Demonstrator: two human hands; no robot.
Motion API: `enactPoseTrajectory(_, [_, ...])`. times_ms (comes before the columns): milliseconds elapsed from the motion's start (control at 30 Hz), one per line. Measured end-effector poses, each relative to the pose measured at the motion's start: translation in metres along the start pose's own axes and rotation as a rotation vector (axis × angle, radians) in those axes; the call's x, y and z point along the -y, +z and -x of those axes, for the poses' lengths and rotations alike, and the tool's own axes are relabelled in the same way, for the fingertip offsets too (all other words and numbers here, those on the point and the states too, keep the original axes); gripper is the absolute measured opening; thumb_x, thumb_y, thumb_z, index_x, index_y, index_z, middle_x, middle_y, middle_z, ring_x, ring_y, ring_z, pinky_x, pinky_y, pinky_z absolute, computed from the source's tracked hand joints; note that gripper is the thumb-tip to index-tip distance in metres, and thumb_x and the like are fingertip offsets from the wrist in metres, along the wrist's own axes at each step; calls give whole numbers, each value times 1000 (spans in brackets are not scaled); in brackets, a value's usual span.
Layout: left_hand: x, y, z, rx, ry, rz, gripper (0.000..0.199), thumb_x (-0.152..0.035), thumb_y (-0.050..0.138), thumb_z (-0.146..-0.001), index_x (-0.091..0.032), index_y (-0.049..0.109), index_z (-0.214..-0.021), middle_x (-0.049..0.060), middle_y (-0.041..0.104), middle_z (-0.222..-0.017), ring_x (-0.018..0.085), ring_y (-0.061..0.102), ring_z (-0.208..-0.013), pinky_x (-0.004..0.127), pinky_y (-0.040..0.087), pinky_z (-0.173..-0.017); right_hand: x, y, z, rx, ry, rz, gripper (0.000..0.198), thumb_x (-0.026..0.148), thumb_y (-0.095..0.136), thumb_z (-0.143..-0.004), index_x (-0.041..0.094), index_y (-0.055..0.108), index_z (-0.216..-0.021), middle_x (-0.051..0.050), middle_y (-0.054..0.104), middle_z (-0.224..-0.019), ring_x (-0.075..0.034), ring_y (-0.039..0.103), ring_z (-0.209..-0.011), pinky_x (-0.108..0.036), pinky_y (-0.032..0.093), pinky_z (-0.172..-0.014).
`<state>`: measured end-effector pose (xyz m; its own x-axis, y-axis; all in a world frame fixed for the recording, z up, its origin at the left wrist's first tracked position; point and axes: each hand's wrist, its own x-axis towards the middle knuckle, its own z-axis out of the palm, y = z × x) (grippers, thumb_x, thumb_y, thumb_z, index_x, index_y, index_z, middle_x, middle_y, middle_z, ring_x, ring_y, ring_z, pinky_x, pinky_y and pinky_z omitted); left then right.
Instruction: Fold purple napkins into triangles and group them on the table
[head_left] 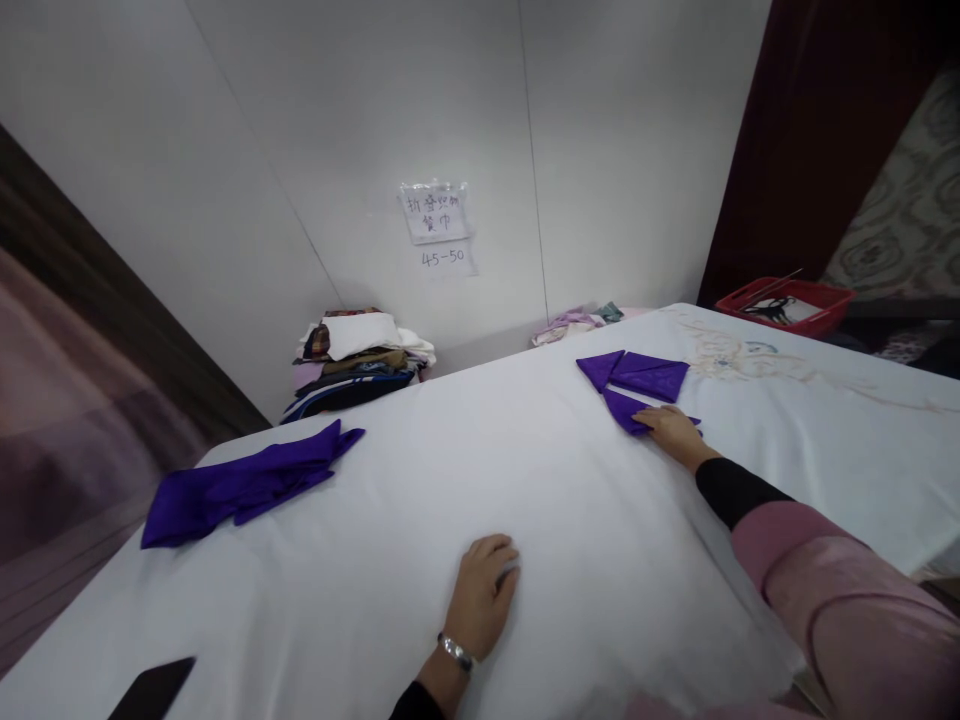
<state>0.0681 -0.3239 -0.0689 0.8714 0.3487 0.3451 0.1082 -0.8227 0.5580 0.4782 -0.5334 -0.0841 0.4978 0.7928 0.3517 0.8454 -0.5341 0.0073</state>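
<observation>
At the right, my right hand [672, 434] reaches out over the white cloth, its fingers closed on the near edge of a purple folded napkin [624, 408]. The part of this napkin under the palm is hidden. Just beyond it lie two more purple folded pieces, a triangle [600, 370] and a wider folded napkin [651, 374]. My left hand [484, 590] rests on the cloth in the lower middle, fingers loosely bent and thumb apart, holding nothing. Over at the left lies a loose heap of purple napkins [240, 485], away from both hands.
A white tablecloth [420, 480] covers the table, with embroidery at the right. Behind the far edge are a stack of folded fabrics [352, 360] and a smaller cloth pile [574, 323]. A red basket [821, 318] stands at right; a dark flat object [154, 690] lies front left.
</observation>
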Motion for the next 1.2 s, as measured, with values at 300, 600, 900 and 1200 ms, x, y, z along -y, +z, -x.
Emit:
enactPoseTrajectory(300, [0,-1,0,14,-10,-18,20,-20,51,-81,-25,67,-92,7,66,-103,24,60,-100,45,51,-87,-13,4,-12,-54,97,66,45,6,44,-74,19,67,-110,-10,67,-113,-25,59,-106,-43,38,-92])
enactPoseTrajectory(600, [1,-1,1,23,-15,-23,19,-23,51,-84,-26,67,-92,6,66,-104,23,59,-101,45,51,-88,-14,4,-17,-29,19,51,48,3,42,-74,20,66,-112,-7,67,-114,-21,59,-107,-37,39,-91])
enactPoseTrajectory(900, [5,0,1,38,-8,-25,19,-26,49,-85,-26,66,-94,7,65,-105,23,58,-101,46,50,-89,-14,4,-11,-56,59,73,49,6,43,-76,18,61,-120,-10,62,-121,-24,54,-113,-41,33,-96])
enactPoseTrajectory(1200, [12,1,3,46,1,-36,20,-26,50,-85,-26,67,-96,7,65,-106,24,59,-102,46,51,-90,-19,-10,18,-91,199,216,37,14,40,-85,18,68,-109,-14,63,-117,-29,52,-105,-42,39,-83])
